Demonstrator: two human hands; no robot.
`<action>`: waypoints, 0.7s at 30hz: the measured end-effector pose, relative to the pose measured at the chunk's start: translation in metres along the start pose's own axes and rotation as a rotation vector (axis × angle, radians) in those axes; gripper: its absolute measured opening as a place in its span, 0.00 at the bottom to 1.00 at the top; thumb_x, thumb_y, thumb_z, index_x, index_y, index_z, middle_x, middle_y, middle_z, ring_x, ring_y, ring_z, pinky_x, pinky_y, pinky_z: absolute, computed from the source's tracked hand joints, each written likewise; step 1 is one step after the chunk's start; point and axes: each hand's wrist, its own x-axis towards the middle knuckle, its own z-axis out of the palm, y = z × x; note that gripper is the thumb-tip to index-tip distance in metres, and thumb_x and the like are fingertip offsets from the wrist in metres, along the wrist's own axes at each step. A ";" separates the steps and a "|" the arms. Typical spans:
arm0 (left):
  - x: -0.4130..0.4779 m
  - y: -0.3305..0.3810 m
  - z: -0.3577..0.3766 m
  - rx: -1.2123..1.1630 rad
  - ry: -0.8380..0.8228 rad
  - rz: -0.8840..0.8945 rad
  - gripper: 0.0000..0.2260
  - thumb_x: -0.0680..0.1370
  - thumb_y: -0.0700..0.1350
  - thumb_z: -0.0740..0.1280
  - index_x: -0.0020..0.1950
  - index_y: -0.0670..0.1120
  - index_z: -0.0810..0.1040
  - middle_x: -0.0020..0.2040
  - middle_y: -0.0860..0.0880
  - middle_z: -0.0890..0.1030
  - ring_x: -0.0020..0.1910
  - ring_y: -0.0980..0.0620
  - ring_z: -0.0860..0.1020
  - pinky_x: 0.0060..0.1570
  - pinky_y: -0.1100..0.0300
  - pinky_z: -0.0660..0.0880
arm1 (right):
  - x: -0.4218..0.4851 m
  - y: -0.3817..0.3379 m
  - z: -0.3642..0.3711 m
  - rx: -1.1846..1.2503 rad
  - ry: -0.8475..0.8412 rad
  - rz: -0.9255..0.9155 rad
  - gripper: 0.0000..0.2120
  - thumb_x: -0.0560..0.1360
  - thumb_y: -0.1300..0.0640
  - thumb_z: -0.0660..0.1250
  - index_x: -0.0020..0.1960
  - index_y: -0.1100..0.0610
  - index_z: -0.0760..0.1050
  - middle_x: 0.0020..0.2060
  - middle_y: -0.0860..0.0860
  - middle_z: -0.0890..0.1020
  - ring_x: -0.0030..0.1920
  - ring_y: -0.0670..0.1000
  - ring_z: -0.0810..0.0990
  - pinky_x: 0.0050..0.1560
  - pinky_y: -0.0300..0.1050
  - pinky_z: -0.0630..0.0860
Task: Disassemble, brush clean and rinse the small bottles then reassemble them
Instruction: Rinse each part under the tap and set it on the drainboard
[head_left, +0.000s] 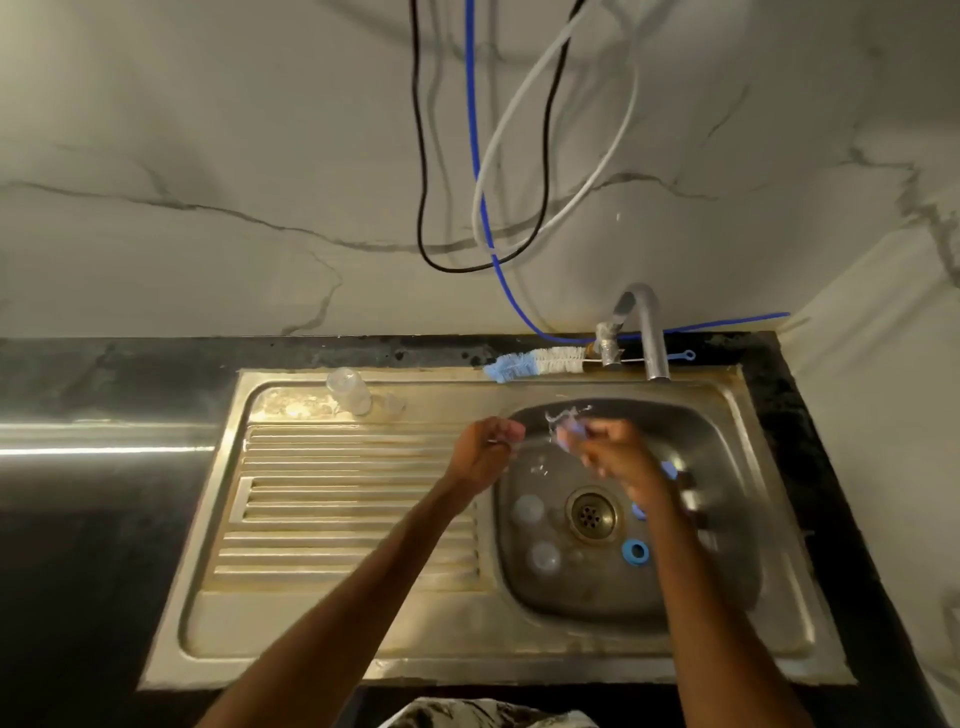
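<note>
Steel-grey sink (737, 395) seen from above, with both hands over the far side of its basin. Left hand (483, 452): fingers curled in tight by the basin's left rim; cannot tell whether anything sits inside them. Right hand (615, 454): fingers and thumb closed round a blurred bluish piece (567, 435), held above the basin just right of the left hand, amid flying drops of water. Down on the basin floor, left of the drain (591, 514), two clear round parts (527, 508), one nearer than the other. Right of the drain, a blue ring (635, 552) lying flat, and a second blue ring (638, 512) half hidden behind the right forearm. On the far end of the drainboard (353, 519), a clear small bottle (349, 396) beside a smaller clear piece (395, 405). Along the sink's far rim, a blue-and-white bottle brush (535, 362) lying behind the tap (652, 338).
</note>
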 end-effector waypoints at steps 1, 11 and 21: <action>-0.003 -0.006 -0.007 0.025 0.003 -0.013 0.11 0.77 0.34 0.65 0.51 0.47 0.84 0.49 0.49 0.85 0.45 0.51 0.84 0.44 0.52 0.82 | 0.005 0.016 0.012 -0.165 0.142 0.055 0.10 0.72 0.48 0.76 0.48 0.52 0.81 0.42 0.51 0.85 0.35 0.46 0.79 0.38 0.46 0.80; -0.016 -0.067 -0.081 0.347 0.254 -0.108 0.12 0.76 0.39 0.68 0.59 0.40 0.81 0.58 0.44 0.83 0.54 0.45 0.80 0.55 0.55 0.75 | 0.038 -0.039 0.122 -0.066 0.262 -0.184 0.13 0.70 0.63 0.78 0.53 0.63 0.81 0.41 0.53 0.83 0.43 0.54 0.82 0.44 0.35 0.74; 0.011 -0.093 -0.112 0.479 0.230 -0.153 0.16 0.72 0.39 0.66 0.60 0.38 0.77 0.56 0.40 0.79 0.56 0.41 0.76 0.51 0.58 0.67 | 0.113 -0.090 0.201 -0.392 0.194 -0.239 0.22 0.68 0.54 0.81 0.56 0.53 0.74 0.52 0.52 0.80 0.53 0.53 0.77 0.47 0.45 0.75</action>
